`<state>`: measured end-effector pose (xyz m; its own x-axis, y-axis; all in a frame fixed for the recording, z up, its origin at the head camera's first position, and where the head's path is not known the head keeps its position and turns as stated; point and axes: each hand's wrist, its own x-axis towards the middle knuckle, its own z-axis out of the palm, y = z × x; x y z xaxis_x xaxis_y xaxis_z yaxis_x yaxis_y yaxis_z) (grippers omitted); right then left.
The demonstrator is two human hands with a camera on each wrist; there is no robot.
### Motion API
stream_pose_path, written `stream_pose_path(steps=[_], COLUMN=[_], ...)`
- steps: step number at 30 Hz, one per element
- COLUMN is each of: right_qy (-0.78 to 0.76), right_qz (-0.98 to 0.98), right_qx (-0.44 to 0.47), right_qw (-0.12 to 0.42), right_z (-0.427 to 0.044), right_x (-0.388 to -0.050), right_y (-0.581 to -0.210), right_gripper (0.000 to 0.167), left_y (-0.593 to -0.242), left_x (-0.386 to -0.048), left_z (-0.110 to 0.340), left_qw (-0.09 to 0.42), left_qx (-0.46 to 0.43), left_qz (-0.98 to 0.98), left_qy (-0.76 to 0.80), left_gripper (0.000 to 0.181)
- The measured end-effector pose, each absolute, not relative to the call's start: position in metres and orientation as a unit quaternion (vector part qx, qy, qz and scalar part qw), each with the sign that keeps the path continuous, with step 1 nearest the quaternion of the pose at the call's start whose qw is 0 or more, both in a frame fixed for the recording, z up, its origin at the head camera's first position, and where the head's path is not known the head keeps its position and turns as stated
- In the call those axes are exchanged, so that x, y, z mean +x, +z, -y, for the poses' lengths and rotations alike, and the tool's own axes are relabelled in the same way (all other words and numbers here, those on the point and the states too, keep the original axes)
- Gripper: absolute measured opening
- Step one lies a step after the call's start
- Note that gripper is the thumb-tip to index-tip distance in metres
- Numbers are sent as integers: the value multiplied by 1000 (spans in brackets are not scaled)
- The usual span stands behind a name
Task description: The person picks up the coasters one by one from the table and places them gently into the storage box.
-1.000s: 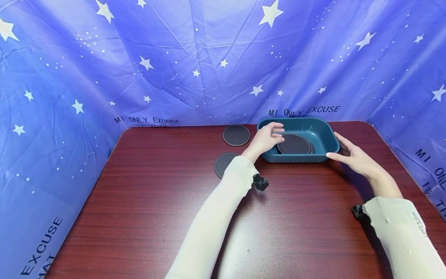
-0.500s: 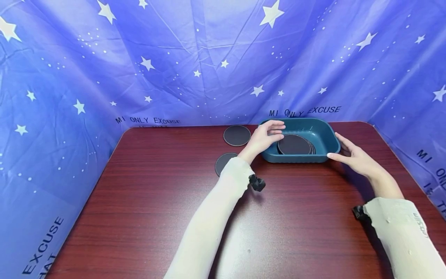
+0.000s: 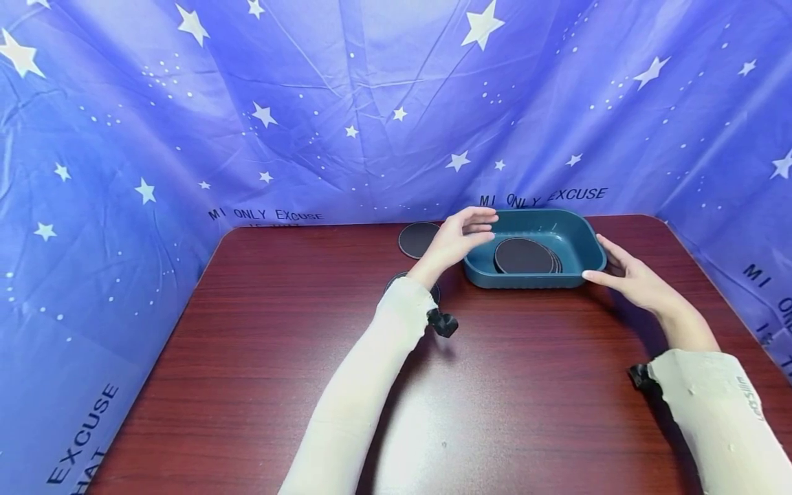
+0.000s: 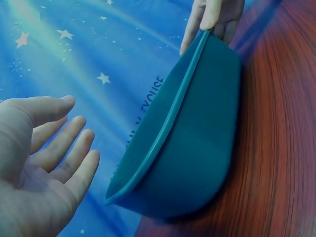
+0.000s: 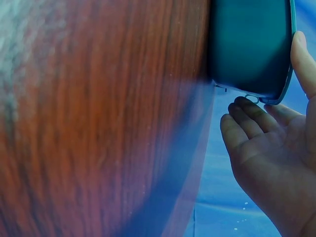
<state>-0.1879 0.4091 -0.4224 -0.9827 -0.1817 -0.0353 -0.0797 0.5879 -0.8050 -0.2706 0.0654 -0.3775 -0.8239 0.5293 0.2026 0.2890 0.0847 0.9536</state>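
Note:
A teal rectangular plastic basin [image 3: 526,281] stands on the table near its back edge. Inside it lies a stack of dark round coasters [image 3: 524,256]. My left hand [image 3: 454,240] hovers at the basin's left end, fingers loosely bent and holding nothing; the left wrist view shows this hand [image 4: 44,158] apart from the basin wall [image 4: 192,138]. My right hand [image 3: 640,282] holds the basin's right end, thumb on the front corner and fingers along the side. Two more coasters lie left of the basin: one farther back [image 3: 416,240], and a nearer coaster [image 3: 436,291] mostly covered by my left wrist.
The dark red wooden table [image 3: 297,330] reaches back to a blue star-printed curtain [image 3: 371,158], which also hangs along both sides. Each sleeve cuff carries a small black device, such as the left device [image 3: 442,322].
My left hand has drawn back leftward from over the coaster stack to the basin's left edge, now covering part of the rear loose coaster. The right hand stays on the basin.

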Motion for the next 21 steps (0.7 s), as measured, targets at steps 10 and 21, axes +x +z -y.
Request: stream_pose_path(steps=[10,21], right_qy=[-445,-450], right_qz=[-890,-888], right_qx=[-72,-71], right_qw=[64,65], right_z=[-409,-410], right_x=[-190,-188], right_y=[-423,-423], right_gripper=[85,85], left_y=[-381,-390], left_x=[-274,-270], left_z=[-29,18], left_qw=[80,85], left_qx=[289,271], left_qz=[-731,-752], left_qy=[613,594], left_gripper=[41,44])
